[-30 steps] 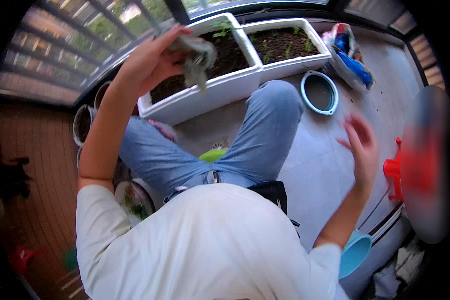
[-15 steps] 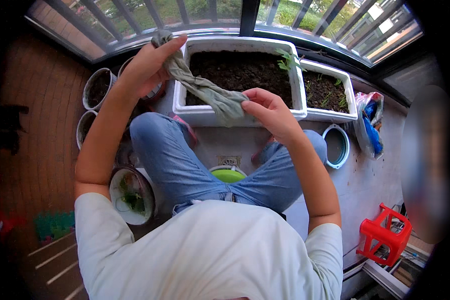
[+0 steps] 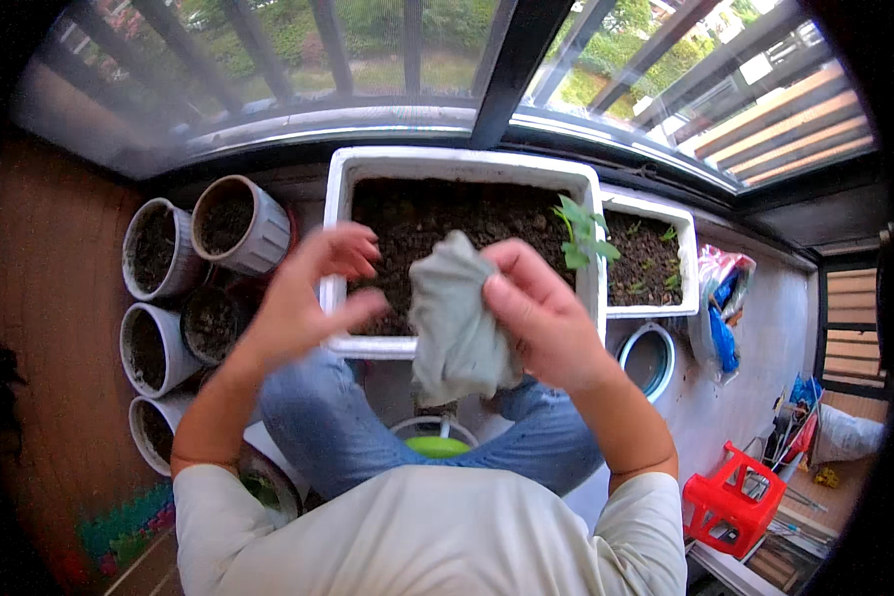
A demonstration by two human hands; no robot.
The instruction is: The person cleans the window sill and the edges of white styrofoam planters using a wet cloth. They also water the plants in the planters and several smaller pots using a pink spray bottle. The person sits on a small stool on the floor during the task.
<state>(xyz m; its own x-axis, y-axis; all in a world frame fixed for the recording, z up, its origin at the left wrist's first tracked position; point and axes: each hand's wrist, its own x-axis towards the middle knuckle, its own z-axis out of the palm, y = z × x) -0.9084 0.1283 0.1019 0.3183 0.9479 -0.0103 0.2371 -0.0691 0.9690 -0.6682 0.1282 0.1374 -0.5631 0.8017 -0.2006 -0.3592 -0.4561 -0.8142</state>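
My right hand [image 3: 546,313] grips a crumpled grey-green cloth [image 3: 455,318] that hangs down in front of me. My left hand [image 3: 313,288] is beside it with fingers spread, its thumb reaching toward the cloth's left edge without holding it. Both hands hover over the near rim of a large white planter box [image 3: 340,238] filled with dark soil, with a small green seedling [image 3: 581,230] at its right end. My knees in blue jeans are below the hands.
A smaller white planter [image 3: 680,260] with soil sits to the right. Several white round pots [image 3: 230,226] of soil cluster at left. A blue-rimmed round container [image 3: 650,360], a red plastic stool [image 3: 730,502] and a green-lidded bucket [image 3: 435,444] lie nearby. A window railing runs behind.
The cloth, stretched between both hands before, is now bunched in my right hand. My left hand has let go and come down from the upper left toward the middle.
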